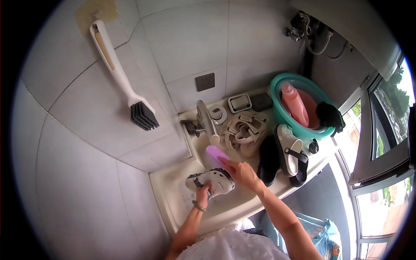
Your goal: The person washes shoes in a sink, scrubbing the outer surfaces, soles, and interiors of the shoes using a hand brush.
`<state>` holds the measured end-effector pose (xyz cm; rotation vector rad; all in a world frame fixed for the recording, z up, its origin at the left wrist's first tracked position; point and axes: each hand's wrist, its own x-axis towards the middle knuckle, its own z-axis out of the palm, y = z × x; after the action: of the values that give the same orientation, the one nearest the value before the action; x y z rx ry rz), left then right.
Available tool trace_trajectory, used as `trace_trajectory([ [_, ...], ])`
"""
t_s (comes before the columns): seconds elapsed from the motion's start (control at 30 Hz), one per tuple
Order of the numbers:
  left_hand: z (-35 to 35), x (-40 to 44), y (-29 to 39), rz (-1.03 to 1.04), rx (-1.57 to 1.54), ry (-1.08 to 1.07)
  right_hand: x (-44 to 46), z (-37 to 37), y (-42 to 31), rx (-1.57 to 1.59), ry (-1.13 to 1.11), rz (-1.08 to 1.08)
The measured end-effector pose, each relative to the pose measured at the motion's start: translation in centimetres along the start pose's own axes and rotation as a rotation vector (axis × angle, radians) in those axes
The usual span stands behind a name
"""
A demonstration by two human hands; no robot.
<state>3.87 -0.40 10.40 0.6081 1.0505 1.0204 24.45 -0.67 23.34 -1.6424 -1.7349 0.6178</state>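
Note:
My left hand (203,192) is closed on a white clog (219,182) with a dark strap and holes, and lifts it over the sink (173,206). Specks that look like suds dot the shoe. In my right hand (243,174) is a flat purple piece with a rounded end (216,154); its underside is hidden, so I cannot tell whether it has bristles. The right fingers lie close to the clog's right edge. A pale faucet (208,123) rises just behind the purple piece.
Beige sandals (246,132), a second white clog (289,143) and black footwear (269,158) crowd the ribbed counter. A teal basin (277,110) holds a pink bottle (295,106). On the left wall hangs a long-handled brush (123,80). A soap dish (239,103) sits at the back.

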Motion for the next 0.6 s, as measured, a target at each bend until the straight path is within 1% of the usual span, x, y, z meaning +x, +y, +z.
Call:
trace_trajectory([
  [0.03, -0.4, 0.2, -0.1, -0.003, 0.006, 0.001, 0.5, 0.0, 0.0, 0.048, 0.042, 0.038],
  [0.07, -0.7, 0.4, -0.2, -0.015, -0.075, -0.032, 0.5, -0.5, 0.3, 0.114, -0.012, 0.150],
  [0.1, -0.9, 0.5, -0.1, -0.025, -0.161, -0.062, 0.0, -0.8, 0.5, 0.114, -0.021, 0.144],
  [0.13, -1.4, 0.6, 0.6, -0.056, -0.225, -0.193, -0.7, -1.1, 0.4, 0.255, -0.005, 0.185],
  [0.17, -1.4, 0.6, 0.9, -0.052, -0.230, -0.187, -1.1, -1.6, 0.2, 0.394, 0.014, 0.227],
  [0.23, -0.4, 0.0, 2.5, -0.144, -0.340, -0.211, -2.3, -2.6, -1.3, 0.492, -0.086, 0.281],
  [0.3, 0.0, -0.5, 3.0, -0.160, -0.348, -0.214, -3.3, -0.3, -0.6, 0.529, 0.021, 0.059],
  [0.33, 0.7, -1.2, 3.7, -0.164, -0.354, -0.244, -3.3, 0.0, -1.8, 0.604, 0.051, 0.056],
  [0.37, 1.2, -1.6, 4.2, -0.166, -0.360, -0.274, -3.3, 0.4, -1.5, 0.603, 0.050, 0.058],
  [0.4, 1.4, -1.8, 4.2, -0.165, -0.360, -0.273, -3.2, 0.8, -1.2, 0.675, 0.087, 0.140],
  [0.47, 1.3, -2.1, 4.3, -0.043, -0.101, -0.240, -3.0, 1.2, -0.7, 0.862, 0.124, 0.281],
  [0.5, 0.8, -2.2, 4.4, -0.039, -0.101, -0.238, -2.8, 1.3, -0.7, 0.929, 0.143, 0.220],
  [0.57, -1.1, -1.9, 5.1, -0.244, 0.254, -0.221, -2.5, 0.9, -0.3, 0.910, 0.113, 0.186],
  [0.6, -2.3, -1.1, 5.2, -0.259, 0.447, -0.167, -2.1, 0.5, -0.2, 0.885, 0.095, 0.156],
])
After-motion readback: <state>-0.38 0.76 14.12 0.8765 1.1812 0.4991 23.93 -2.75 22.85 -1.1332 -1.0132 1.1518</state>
